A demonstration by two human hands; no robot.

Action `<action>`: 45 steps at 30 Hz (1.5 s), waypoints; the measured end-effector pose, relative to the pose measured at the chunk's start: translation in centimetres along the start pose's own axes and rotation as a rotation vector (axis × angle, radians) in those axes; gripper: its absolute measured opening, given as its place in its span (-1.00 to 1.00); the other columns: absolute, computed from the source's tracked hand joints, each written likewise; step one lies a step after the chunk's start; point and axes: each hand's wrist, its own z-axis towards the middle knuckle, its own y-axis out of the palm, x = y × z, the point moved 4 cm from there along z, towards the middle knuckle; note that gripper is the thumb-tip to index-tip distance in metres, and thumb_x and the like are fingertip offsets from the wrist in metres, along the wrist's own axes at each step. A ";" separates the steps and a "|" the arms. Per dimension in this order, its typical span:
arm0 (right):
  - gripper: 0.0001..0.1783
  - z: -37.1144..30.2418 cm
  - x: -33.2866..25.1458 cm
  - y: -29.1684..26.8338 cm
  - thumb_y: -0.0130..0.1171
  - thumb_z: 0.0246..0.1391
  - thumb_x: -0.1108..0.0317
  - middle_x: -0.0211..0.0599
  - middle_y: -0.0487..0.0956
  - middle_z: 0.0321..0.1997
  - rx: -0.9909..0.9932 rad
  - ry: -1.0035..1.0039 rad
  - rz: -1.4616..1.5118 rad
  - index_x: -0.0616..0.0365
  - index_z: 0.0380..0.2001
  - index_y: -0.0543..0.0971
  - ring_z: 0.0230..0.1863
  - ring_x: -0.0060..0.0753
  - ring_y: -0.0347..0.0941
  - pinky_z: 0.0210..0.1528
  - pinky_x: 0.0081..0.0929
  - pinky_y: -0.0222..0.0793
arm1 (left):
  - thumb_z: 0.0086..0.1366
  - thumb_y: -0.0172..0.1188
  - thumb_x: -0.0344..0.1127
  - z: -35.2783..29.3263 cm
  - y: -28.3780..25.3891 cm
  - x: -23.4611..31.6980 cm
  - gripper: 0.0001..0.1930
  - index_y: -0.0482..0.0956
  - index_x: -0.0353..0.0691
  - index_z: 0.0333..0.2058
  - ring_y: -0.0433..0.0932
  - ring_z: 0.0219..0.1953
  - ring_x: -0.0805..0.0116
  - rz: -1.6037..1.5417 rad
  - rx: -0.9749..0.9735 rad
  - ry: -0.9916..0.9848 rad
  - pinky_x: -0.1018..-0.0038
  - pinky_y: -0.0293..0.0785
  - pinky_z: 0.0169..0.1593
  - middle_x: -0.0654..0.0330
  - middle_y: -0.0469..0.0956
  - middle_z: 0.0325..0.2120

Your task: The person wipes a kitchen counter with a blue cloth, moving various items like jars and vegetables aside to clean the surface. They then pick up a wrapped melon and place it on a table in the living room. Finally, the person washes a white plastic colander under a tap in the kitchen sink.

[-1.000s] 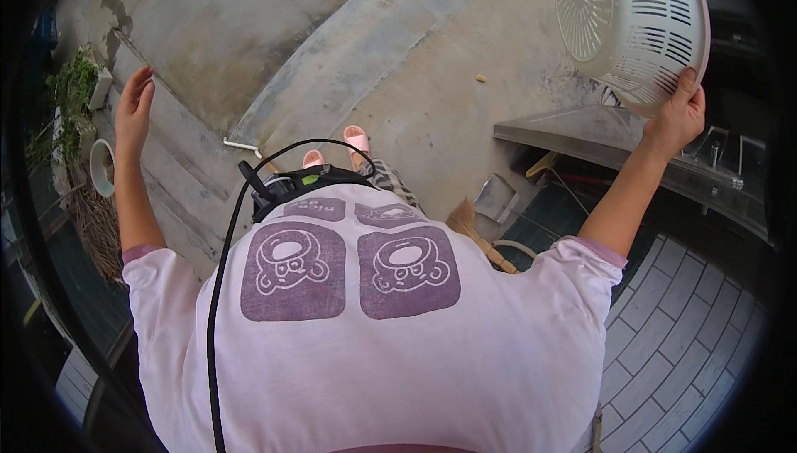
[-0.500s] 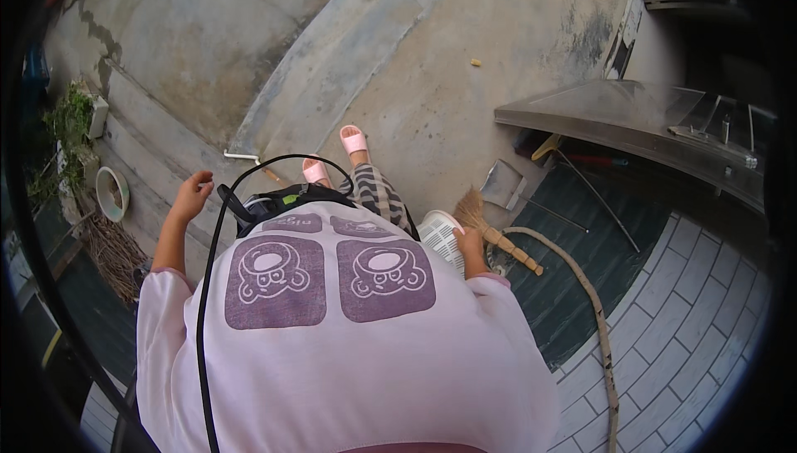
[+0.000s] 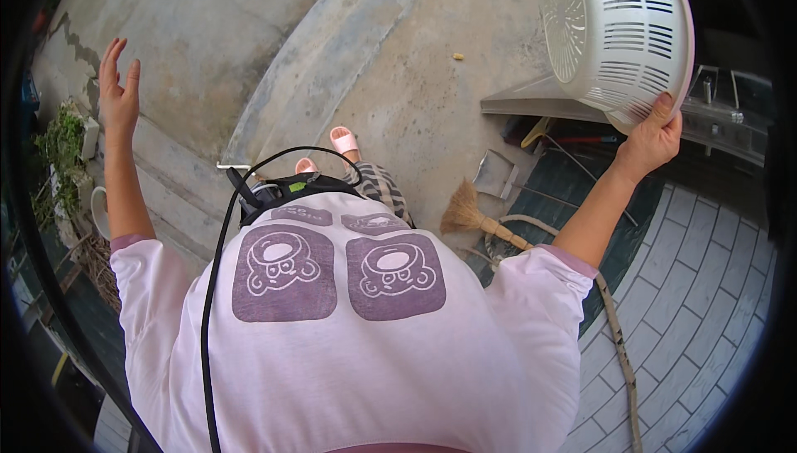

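Observation:
My right hand point(image 3: 650, 142) grips the rim of a white slotted plastic basket point(image 3: 635, 34), held up at the far right over a grey metal ledge point(image 3: 531, 97). The basket is tilted on its side, its round patterned bottom turned to the left and its mouth hidden from me. On the other side, my left hand point(image 3: 119, 92) is raised at the far left with its fingers stretched out, touching nothing. The plants and the concrete edge are nearest to it.
A straw broom point(image 3: 477, 212) and a metal dustpan point(image 3: 496, 175) lie by a dark green mat, near a long stick point(image 3: 618, 345). Potted greenery point(image 3: 62, 142) and bundled twigs point(image 3: 98, 274) stand at left. A small yellow piece point(image 3: 458, 56) lies on the concrete.
My right hand has lifted the basket from beside my hip up to the far right. My left arm has risen and stretched forward, its fingers straighter.

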 end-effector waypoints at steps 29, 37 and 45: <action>-0.40 -1.8 -4.3 -1.8 -0.01 0.20 -0.10 -0.24 0.56 -0.40 0.433 -0.320 -0.156 0.37 -0.39 0.48 -0.41 -0.51 0.39 -0.29 -0.57 0.38 | 0.24 0.11 -0.35 -7.6 4.0 -4.2 -0.54 0.31 -0.29 0.11 0.37 0.12 0.11 0.264 0.029 0.032 0.32 0.26 0.17 0.00 0.35 0.12; -0.55 -27.6 12.4 5.5 0.08 0.12 -0.02 0.05 0.59 -0.32 -0.834 0.671 -0.919 0.22 -0.40 0.59 -0.28 0.17 0.51 -0.29 -0.13 0.39 | 0.22 0.15 -0.34 -22.2 5.9 -8.7 -0.59 0.41 -0.30 0.04 0.56 -0.13 0.22 -0.121 -0.863 -0.374 0.38 0.47 -0.06 0.00 0.48 -0.01; -0.55 -38.9 15.7 -6.0 0.18 0.01 -0.09 -0.05 0.62 -0.25 -1.083 0.940 -1.035 0.06 -0.27 0.65 -0.16 -0.01 0.54 -0.13 -0.16 0.41 | 0.21 0.14 -0.33 -28.1 4.8 -13.7 -0.63 0.45 -0.31 -0.01 0.57 -0.15 0.16 0.177 -1.030 -0.641 0.36 0.48 -0.07 -0.04 0.57 -0.17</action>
